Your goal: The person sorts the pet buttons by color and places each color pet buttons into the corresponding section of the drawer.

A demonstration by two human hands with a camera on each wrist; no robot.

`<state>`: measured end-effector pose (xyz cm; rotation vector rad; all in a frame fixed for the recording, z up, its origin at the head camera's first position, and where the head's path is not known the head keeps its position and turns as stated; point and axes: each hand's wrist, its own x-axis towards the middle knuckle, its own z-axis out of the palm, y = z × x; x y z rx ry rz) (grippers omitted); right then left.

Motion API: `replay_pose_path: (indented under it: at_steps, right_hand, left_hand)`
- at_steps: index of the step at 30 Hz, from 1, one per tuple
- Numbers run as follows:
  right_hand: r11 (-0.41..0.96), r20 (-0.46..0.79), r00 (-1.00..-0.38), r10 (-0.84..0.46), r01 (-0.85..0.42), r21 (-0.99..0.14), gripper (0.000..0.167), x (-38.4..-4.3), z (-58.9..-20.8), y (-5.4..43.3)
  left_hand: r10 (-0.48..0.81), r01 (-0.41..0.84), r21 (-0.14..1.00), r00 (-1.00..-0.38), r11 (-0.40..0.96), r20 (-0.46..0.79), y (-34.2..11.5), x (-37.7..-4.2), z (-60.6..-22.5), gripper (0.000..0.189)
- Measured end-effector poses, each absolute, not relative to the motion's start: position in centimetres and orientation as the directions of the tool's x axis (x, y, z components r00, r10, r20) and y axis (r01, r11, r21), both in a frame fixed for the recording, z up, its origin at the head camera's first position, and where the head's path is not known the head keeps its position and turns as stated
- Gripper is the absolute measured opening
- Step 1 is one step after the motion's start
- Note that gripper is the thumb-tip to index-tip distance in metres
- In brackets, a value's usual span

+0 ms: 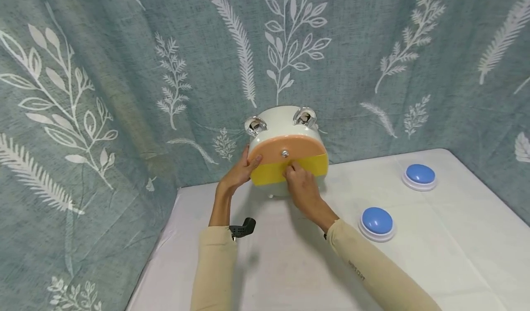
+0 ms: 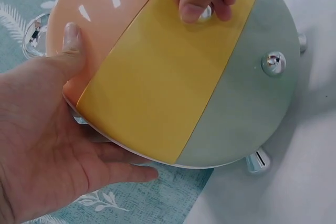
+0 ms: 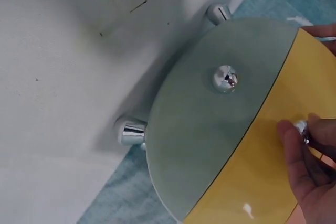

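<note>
A small rounded drawer cabinet [image 1: 277, 118] stands at the back of the table, with an orange drawer [image 1: 265, 150], a yellow drawer [image 1: 269, 174] and a green drawer [image 2: 236, 93]. Each front carries a silver knob. My left hand [image 1: 238, 175] grips the cabinet's left edge, thumb laid on the orange front and fingers round the side. Thumb and fingers of my right hand [image 1: 304, 189] pinch the yellow drawer's knob [image 3: 301, 126], which they partly cover.
Silver rings [image 1: 305, 117] top the cabinet, and silver feet [image 2: 258, 161] stick out below. Two blue push buttons [image 1: 377, 221] with white bases sit on the white table [image 1: 273, 256] at the right. A green leaf-patterned curtain [image 1: 352, 48] hangs close behind.
</note>
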<state>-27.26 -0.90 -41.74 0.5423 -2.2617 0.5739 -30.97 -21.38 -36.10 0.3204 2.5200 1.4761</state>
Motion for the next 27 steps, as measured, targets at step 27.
replay_pose_path:
  at_steps: [27]
  right_hand:
    - [0.695,0.570,-0.801,-0.183,-0.516,-0.501,0.008,-27.1,-46.8,1.2]
  left_hand:
    - [0.195,0.118,0.829,-0.981,0.547,0.011,-21.1,-30.3,-37.3,0.092]
